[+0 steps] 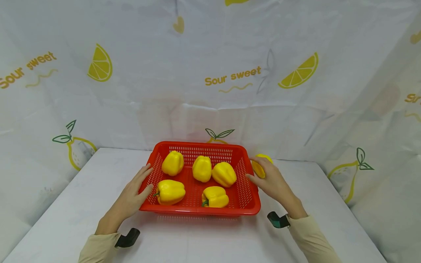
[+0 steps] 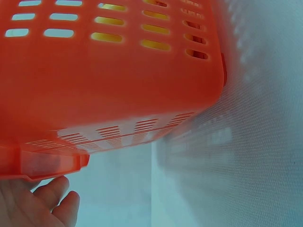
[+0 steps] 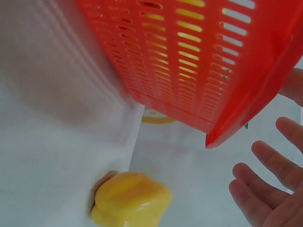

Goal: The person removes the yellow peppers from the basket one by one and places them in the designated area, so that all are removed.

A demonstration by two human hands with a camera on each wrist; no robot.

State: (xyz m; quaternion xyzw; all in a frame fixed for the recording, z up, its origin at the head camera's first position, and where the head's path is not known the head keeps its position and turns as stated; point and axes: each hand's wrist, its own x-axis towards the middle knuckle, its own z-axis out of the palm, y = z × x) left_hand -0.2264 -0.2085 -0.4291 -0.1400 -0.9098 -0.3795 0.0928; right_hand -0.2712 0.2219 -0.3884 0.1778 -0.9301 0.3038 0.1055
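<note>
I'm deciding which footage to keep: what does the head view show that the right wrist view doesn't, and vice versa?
Only head: the left hand at the red basket, and five yellow peppers inside, clearly countable.
Only right wrist: the outer face of the side wall by the right hand, yellow showing through its slots.
Both: the basket, the right hand, and the loose pepper, which that hand partly covers in the head view.

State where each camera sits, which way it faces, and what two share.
Head: head-worn, faces forward and down at the red basket and yellow peppers; left grip, right grip, sleeves show.
Left wrist: worn there, faces the basket's outside; left grip's fingers show.
Right wrist: worn there, faces the basket and the pepper beside it; right grip's fingers show.
Head and right wrist share that pepper.
</note>
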